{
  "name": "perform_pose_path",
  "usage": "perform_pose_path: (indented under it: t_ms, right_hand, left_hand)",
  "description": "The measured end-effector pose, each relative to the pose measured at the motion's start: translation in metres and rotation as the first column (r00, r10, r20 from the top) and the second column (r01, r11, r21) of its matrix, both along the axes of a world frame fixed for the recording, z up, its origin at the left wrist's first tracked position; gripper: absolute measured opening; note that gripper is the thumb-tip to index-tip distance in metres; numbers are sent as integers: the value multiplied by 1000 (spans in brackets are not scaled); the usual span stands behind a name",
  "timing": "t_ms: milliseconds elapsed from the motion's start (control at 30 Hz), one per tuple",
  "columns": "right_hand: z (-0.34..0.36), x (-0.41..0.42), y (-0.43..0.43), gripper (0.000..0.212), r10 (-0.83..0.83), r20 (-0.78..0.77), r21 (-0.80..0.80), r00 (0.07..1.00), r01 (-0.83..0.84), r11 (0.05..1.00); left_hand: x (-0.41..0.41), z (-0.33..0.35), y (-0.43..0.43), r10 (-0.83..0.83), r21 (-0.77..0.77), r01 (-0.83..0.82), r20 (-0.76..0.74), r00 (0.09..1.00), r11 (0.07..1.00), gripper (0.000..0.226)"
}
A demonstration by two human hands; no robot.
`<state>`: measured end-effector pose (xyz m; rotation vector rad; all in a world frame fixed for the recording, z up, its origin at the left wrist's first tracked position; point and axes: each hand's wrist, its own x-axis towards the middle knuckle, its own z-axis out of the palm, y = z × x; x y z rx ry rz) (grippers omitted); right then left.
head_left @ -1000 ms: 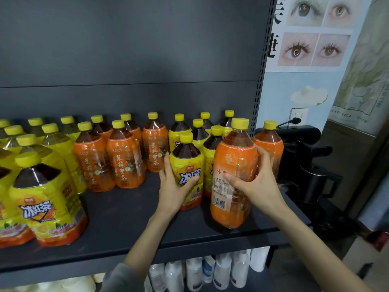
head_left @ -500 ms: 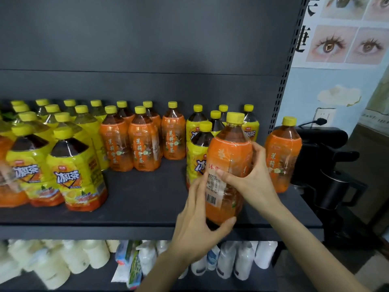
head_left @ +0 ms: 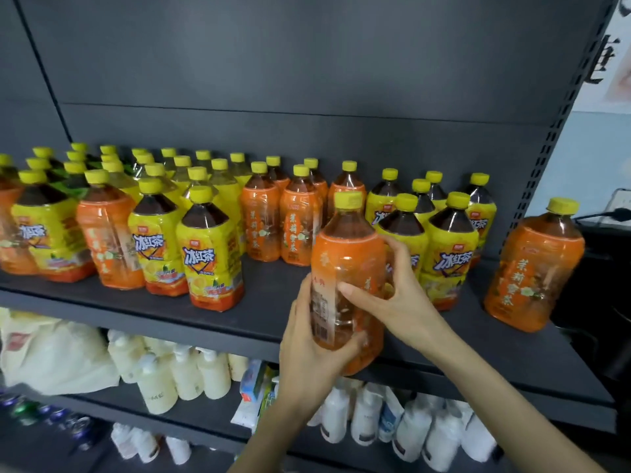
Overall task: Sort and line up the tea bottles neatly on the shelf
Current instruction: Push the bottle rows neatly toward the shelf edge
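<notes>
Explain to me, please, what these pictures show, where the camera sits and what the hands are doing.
There is no machine here: a person wears one wide-angle camera on the head, looking forward and down, so the arms entering from below are their own. The left hand and right hand both curl their fingers round one orange-labelled tea bottle with a yellow cap, upright at the front edge of the dark shelf. On the shelf stand more tea bottles: yellow-labelled ones mixed with orange ones on the left, an orange group in the middle, yellow ones behind the hands, and one orange bottle alone at the right end. Below stand white bottles.
</notes>
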<state>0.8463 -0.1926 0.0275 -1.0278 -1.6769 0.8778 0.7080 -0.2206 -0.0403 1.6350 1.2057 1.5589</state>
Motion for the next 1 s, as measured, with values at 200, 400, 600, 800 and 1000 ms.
perform_pose_path:
  t_ms: [200,400,600,800,1000]
  right_hand:
    - [-7,-53,14,98,130,14,-19,991,-130,991]
    - [-22,-118,29,96,-142,-159,61,977,153,986]
    - [-26,-143,47,98,-345,-187,100,920,367,925]
    - [-20,-125,68,101,-550,-101,115,829,559,821]
    - [-19,-91,105,108,-698,23,176,715,685,707]
  left_hand:
    - [-66,1,23,-117,-12,118,58,991,993,86]
    - [-128,-4,56,-206,-25,204,-133,969,979,95]
    - [-159,12,75,-33,131,125,-550,835,983,92]
    - [-182,7,99,497,550,-240,-384,778,800,74]
    - [-187,5,124,500,442,-338,-325,803,831,91]
